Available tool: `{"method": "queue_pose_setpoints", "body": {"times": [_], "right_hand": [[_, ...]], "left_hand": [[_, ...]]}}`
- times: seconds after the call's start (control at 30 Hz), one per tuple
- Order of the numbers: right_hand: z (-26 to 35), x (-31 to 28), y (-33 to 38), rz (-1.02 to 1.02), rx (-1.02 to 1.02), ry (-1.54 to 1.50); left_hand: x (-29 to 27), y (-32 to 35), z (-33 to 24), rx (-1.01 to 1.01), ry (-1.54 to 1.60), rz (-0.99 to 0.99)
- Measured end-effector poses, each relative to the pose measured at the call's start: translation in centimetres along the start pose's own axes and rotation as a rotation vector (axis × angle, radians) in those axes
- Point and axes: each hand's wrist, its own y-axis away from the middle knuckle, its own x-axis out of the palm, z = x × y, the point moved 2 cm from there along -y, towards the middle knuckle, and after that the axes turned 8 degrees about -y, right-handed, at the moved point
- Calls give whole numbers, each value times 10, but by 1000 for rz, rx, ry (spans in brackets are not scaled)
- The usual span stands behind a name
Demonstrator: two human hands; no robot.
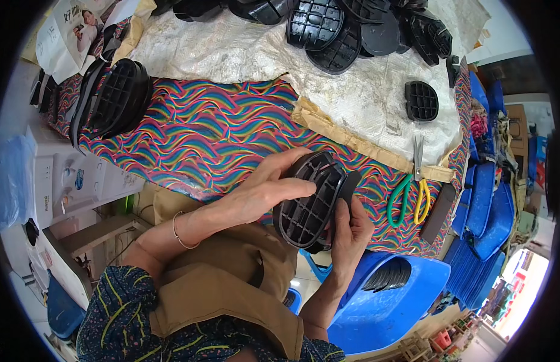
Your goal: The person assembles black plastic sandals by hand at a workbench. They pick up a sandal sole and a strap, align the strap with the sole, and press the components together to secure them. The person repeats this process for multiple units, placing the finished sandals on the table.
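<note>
Black ribbed plastic sole piece (310, 205) held edge-up over the surface (220, 139) rim. Left hand (265, 187) fingers flat across top; right hand (350, 232) pinching its lower edge. Probably light, stiff (grid ribs give purchase); grip by rim.

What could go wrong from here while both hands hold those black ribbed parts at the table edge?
The black ribbed parts are held past the table edge, so a slip between the left hand and right hand would likely drop them toward the blue bin. The scissors lie near the right hand and could be knocked off.
</note>
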Motion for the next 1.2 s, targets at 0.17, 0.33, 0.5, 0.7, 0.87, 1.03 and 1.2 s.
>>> {"method": "queue_pose_setpoints", "body": {"times": [0.17,0.33,0.5,0.7,0.87,1.03,1.2], "right_hand": [[4,2,2,-54,17,32],[4,3,2,-66,-36,89],[2,4,2,-73,-86,94],[9,6,4,-86,-54,124],[4,5,5,-98,-81,128],[-10,-2,3,-45,-195,279],[4,-7,3,109,-107,327]], "left_hand": [[6,-3,-5,-15,-121,-20],[6,-7,2,7,-134,-25],[7,-9,4,17,-116,-33],[9,-8,0,2,-168,-59],[11,-10,-2,-3,-163,-61],[12,-15,4,47,-207,-114],[16,-13,1,170,-245,-188]]}}
